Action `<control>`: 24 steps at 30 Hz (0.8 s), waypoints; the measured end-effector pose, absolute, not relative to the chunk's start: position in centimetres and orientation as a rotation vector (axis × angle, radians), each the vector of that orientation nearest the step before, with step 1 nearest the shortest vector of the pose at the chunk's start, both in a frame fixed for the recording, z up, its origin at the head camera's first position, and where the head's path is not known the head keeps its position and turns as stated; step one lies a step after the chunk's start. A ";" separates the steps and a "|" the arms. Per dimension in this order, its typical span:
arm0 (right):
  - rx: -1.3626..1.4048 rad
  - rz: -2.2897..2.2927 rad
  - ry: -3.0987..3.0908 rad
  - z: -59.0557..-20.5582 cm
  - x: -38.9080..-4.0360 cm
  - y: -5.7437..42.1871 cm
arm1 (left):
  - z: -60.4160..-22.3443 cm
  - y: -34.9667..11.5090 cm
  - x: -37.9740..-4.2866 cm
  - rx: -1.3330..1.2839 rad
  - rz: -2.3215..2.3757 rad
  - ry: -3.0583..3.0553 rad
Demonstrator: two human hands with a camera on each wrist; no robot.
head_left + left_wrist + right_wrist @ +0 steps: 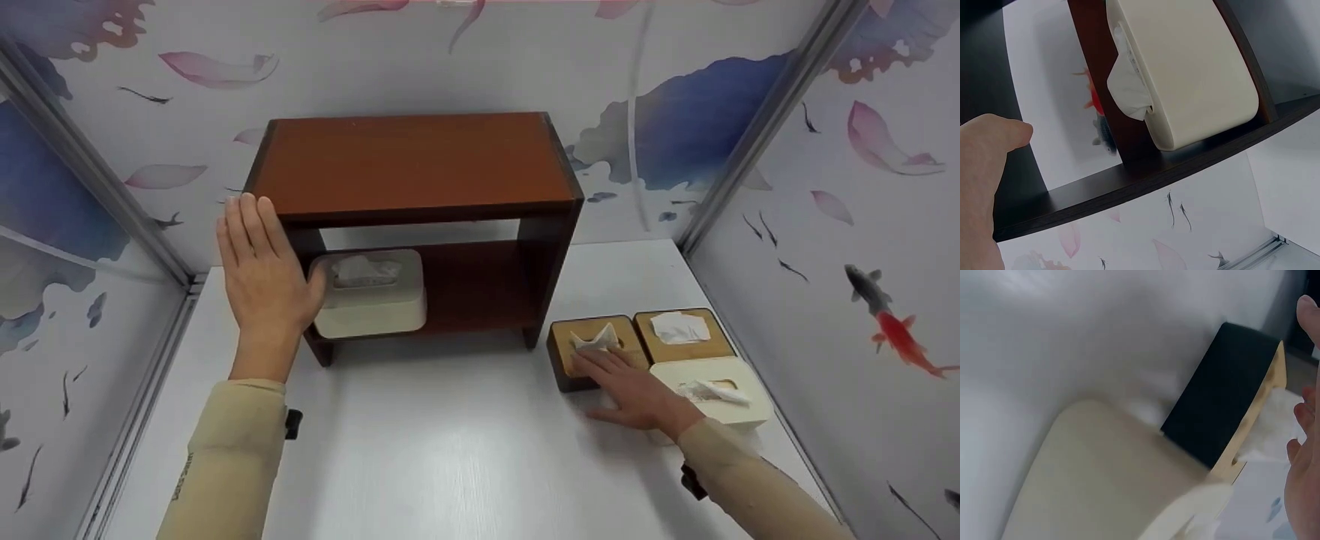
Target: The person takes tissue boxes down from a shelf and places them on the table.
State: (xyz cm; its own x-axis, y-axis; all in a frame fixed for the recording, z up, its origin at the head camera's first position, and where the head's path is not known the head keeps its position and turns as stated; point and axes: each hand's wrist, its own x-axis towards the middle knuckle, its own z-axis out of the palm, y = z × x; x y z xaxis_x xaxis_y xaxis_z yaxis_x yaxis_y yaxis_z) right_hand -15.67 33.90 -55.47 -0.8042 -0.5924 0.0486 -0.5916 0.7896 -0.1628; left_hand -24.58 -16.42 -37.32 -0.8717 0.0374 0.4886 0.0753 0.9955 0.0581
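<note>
My left hand (pixel 262 277) is raised with straight fingers at the left front edge of a brown wooden shelf (pixel 412 161), its thumb out to the side. On the shelf's lower board, just right of that thumb, stands a cream tissue box (pixel 371 319) with a translucent-looking top and a tissue sticking out. My right hand (pixel 634 386) reaches with extended fingers over a dark tissue box (pixel 1219 394) with a wooden lid, fingertips close to its protruding tissue (pixel 596 337). Neither hand grips anything.
Behind the dark box's right side stands another wood-lidded tissue box (pixel 652 349), and nearer is a cream tissue box (pixel 731 369). All rest on a white table (pixel 420 457). Printed panels (pixel 450 67) with metal posts (pixel 757 127) enclose the table at the back and sides.
</note>
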 end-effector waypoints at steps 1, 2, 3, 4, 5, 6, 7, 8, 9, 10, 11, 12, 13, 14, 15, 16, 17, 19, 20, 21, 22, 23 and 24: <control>-0.996 -0.279 2.958 -55.5 -15.7 33.5 | -37.3 -16.4 -24.6 -0.079 -0.100 -2.630; -1.009 -0.280 2.951 -55.4 -15.8 33.0 | -37.3 -16.4 -24.6 -0.078 -0.099 -2.631; -1.026 -0.278 2.946 -55.4 -15.9 32.6 | -37.3 -16.4 -24.6 -0.077 -0.095 -2.632; -1.043 -0.271 2.940 -55.4 -16.0 32.1 | -37.3 -16.5 -24.6 -0.076 -0.094 -2.632; -1.067 -0.270 2.934 -55.4 -16.1 31.7 | -37.3 -16.5 -24.6 -0.074 -0.092 -2.632; -1.096 -0.269 2.932 -55.4 -16.2 31.3 | -37.3 -16.5 -24.6 -0.072 -0.089 -2.632; -1.126 -0.266 2.932 -55.5 -16.3 30.8 | -37.3 -16.5 -24.6 -0.071 -0.087 -2.632; -1.160 -0.276 2.931 -55.5 -16.3 30.4 | -37.3 -16.4 -24.6 -0.071 -0.087 -2.631; -1.194 -0.279 2.928 -55.5 -16.4 29.9 | -37.3 -16.4 -24.6 -0.073 -0.088 -2.628; -1.232 -0.277 2.928 -55.5 -16.5 29.5 | -37.4 -16.4 -24.6 -0.076 -0.092 -2.623; -1.266 -0.274 2.927 -55.5 -16.6 29.0 | -37.4 -16.4 -24.6 -0.080 -0.093 -2.619; -1.291 -0.265 2.924 -55.4 -16.7 28.5 | -37.4 -16.4 -24.6 -0.084 -0.096 -2.613; -1.315 -0.249 2.921 -55.4 -16.8 28.0 | -37.4 -16.4 -24.6 -0.086 -0.097 -2.606; -1.331 -0.242 2.915 -55.4 -16.9 27.5 | -37.4 -16.4 -24.6 -0.088 -0.098 -2.600; -1.344 -0.229 2.908 -55.3 -17.0 26.9 | -37.4 -16.4 -24.5 -0.089 -0.100 -2.594; -1.352 -0.220 2.903 -55.2 -17.1 26.4 | -37.4 -16.4 -24.5 -0.089 -0.098 -2.591; -1.354 -0.217 2.895 -55.1 -17.3 25.8 | -37.4 -16.4 -24.5 -0.088 -0.096 -2.589; -1.363 -0.213 2.881 -54.8 -17.6 24.7 | -37.5 -16.4 -24.5 -0.088 -0.094 -2.587; -1.369 -0.219 2.872 -54.7 -17.8 24.1 | -37.5 -16.4 -24.6 -0.088 -0.095 -2.586; -1.377 -0.217 2.867 -54.5 -18.0 23.5 | -37.5 -16.4 -24.6 -0.089 -0.095 -2.585; -1.382 -0.202 2.866 -54.4 -18.2 22.9 | -37.5 -16.4 -24.6 -0.089 -0.097 -2.584; -1.388 -0.193 2.862 -54.2 -18.4 22.3 | -37.5 -16.4 -24.6 -0.089 -0.098 -2.583; -1.392 -0.181 2.861 -54.1 -18.6 21.6 | -37.5 -16.4 -24.7 -0.089 -0.100 -2.583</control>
State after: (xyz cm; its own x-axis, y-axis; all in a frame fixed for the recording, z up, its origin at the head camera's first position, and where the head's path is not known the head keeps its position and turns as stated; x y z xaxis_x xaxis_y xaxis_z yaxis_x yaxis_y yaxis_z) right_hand -18.63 21.64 -54.06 -0.6178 -0.7811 0.0904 -0.7863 0.6123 -0.0823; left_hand -24.66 -16.35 -37.49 -0.8477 0.0431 0.5288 0.0840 0.9950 0.0534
